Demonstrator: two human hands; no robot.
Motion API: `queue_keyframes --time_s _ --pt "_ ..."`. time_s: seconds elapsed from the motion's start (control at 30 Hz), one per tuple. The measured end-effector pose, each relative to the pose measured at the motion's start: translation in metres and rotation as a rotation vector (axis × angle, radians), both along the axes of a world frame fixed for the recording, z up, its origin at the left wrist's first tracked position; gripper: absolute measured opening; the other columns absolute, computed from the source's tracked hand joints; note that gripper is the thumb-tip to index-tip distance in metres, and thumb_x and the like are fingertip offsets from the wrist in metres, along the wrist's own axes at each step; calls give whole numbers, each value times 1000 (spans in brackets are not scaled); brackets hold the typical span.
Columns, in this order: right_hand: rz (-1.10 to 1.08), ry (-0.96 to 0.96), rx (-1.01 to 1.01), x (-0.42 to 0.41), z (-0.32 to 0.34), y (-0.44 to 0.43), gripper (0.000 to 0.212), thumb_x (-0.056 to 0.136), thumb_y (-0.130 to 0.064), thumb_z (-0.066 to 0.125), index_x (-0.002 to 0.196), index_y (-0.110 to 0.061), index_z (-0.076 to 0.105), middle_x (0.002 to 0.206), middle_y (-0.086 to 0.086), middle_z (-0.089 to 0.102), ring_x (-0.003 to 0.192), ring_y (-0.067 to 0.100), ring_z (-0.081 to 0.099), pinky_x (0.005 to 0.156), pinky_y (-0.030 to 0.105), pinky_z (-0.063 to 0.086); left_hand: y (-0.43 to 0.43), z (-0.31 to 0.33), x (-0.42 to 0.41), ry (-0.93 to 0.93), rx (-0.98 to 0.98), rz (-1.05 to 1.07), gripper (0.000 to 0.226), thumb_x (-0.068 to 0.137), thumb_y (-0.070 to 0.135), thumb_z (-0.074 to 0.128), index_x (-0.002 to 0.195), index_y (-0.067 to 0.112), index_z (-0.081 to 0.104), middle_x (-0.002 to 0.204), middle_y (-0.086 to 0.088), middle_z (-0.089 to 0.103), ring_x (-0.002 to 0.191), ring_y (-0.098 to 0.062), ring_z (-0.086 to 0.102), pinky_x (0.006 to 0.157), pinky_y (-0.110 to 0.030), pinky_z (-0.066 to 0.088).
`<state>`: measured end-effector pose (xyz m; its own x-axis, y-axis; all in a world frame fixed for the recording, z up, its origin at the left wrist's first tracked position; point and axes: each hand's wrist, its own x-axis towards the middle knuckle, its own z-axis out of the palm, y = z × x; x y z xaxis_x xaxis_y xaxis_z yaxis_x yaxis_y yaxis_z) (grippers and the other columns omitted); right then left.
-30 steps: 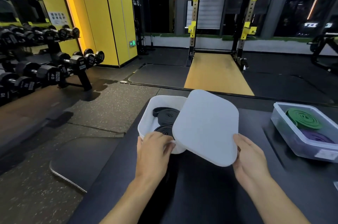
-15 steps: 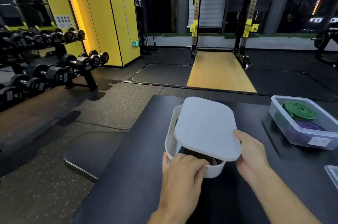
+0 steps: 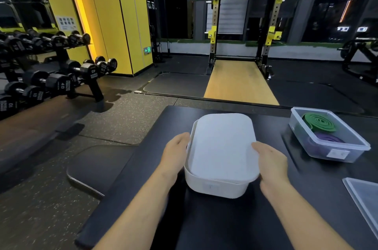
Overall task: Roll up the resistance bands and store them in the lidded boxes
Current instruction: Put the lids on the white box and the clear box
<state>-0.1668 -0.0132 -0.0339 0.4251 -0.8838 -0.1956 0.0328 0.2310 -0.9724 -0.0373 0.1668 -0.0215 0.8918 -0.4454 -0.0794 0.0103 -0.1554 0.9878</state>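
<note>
A white box stands on the black table right before me. Its white lid lies across the top, slightly askew, with the box rim showing along the left side. My left hand holds the box's left wall, fingers curled at the rim. My right hand grips the lid's right edge. The black bands inside are hidden by the lid. A clear box at the right holds a rolled green band and a rolled purple band, with no lid on it.
A clear lid lies at the table's right edge. A black bench pad sits low on the left. Dumbbell racks line the left wall. A squat rack and a wooden platform stand beyond the table.
The white box came toward me to the table's middle. The lid, held tilted above the box before, now lies down over it. My left hand moved from the near rim to the left wall.
</note>
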Motion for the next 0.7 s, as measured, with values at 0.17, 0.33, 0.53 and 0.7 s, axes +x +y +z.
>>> queue_keyframes --time_s 0.17,0.33,0.53,0.7 --pt "16 109 -102 7 -10 -3 22 90 -13 63 79 7 62 74 2 54 72 19 46 70 33 36 -13 -4 19 124 -37 -49 11 91 30 57 85 21 59 87 2 56 81 -16 49 77 -37 36" --pt "50 184 -134 6 -8 -10 42 86 -10 54 61 -24 22 67 2 22 73 23 18 67 41 13 -19 -4 12 129 -106 -37 21 105 21 53 98 18 73 103 6 77 95 -15 71 89 -35 54" --pt "145 382 -382 4 -4 -14 42 86 -7 45 57 -23 20 58 -5 19 67 19 16 58 31 12 -15 4 6 227 -180 -73 36 105 7 46 106 23 78 110 0 80 111 -25 74 106 -47 54" --pt "188 424 -524 -1 2 -12 34 84 -5 42 61 -20 22 59 -2 22 65 19 18 51 29 13 -14 2 9 220 -171 -59 43 97 -2 42 108 15 80 113 -9 79 113 -35 72 108 -57 51"
